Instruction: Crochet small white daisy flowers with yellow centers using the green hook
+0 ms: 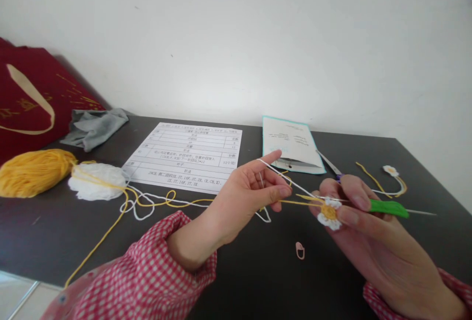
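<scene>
The small crocheted flower (329,213), white petals around a yellow centre, is held above the dark table (258,285) in the person's right hand (396,253). The right thumb and fingers are closed, gripping the flower near its three o'clock edge along with a crochet hook, whose green handle (389,208) points to three o'clock and whose metal shaft lies across the petals.

At nine o'clock is the left hand (239,199): its index finger reaches out extended, a taut white strand (280,172) passing over it to the flower, while the other fingers curl around the strand with the thumb close against them. Whether the thumb pinches anything cannot be told. A yellow strand also joins the flower from nine o'clock.

Toward seven o'clock lies a pink stitch marker (297,249); at twelve, scissors (334,166), partly behind the right fingers; at two, a second flower (391,170); at eleven, a turquoise-edged packet (287,138). A printed sheet (184,158) lies toward ten. Farther out at nine sit white yarn (96,185) and yellow yarn (35,175).
</scene>
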Motion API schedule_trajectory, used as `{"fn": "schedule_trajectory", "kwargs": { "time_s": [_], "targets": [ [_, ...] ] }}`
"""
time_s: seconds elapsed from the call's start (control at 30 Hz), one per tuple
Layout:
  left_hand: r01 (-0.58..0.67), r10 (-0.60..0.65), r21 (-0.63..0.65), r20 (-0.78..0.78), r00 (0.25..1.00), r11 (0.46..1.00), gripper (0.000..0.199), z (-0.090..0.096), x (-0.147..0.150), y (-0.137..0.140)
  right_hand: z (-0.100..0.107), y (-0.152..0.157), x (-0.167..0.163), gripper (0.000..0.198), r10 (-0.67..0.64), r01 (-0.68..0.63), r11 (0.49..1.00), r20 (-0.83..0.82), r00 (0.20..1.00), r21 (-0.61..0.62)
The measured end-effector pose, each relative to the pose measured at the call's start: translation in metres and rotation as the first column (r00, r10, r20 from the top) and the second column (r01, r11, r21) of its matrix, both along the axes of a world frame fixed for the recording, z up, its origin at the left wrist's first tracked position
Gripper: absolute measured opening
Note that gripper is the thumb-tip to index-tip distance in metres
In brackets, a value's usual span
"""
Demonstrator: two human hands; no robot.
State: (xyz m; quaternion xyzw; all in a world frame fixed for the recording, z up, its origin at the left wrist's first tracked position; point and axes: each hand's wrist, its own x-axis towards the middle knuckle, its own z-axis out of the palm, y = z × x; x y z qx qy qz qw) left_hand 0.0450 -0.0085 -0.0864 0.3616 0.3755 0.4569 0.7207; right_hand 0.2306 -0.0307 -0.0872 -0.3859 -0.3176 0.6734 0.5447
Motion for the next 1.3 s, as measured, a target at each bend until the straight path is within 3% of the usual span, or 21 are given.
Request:
{"fn": "schedule_trajectory", "kwargs": {
  "time_s": [0.23,0.5,0.73,0.93,1.13,1.3],
  "targets": [
    [0.139,-0.128,0.061,-0.158,0.979,0.988,0.082,-0.006,0.0,0.001,-0.002,0.004,0.004,0.034,0.052,-0.052,0.998,-0.003,0.999,0.023],
    [0.103,-0.103,0.003,0.029,0.994,0.995,0.07,0.001,0.001,-0.008,-0.007,0.001,0.0,0.032,0.076,-0.083,0.993,0.084,0.994,0.08],
    [0.073,-0.071,-0.06,0.046,0.996,0.995,0.09,0.002,0.004,-0.007,-0.012,0.002,-0.005,0.034,0.051,-0.065,0.993,0.14,0.989,0.096],
    [0.015,-0.006,-0.073,0.121,0.993,0.997,0.073,0.002,0.006,-0.009,-0.011,0.001,-0.005,0.034,0.042,-0.06,0.994,0.19,0.981,0.087],
    [0.033,-0.021,-0.08,0.143,0.989,0.996,0.072,0.001,0.005,-0.007,-0.006,0.001,-0.005,0.035,0.03,-0.037,0.999,0.177,0.984,0.036],
    [0.058,-0.057,-0.015,0.056,0.997,0.998,0.074,0.0,0.006,-0.01,-0.009,0.003,-0.004,0.035,-0.002,0.003,1.0,0.083,0.997,-0.021]
  ]
}}
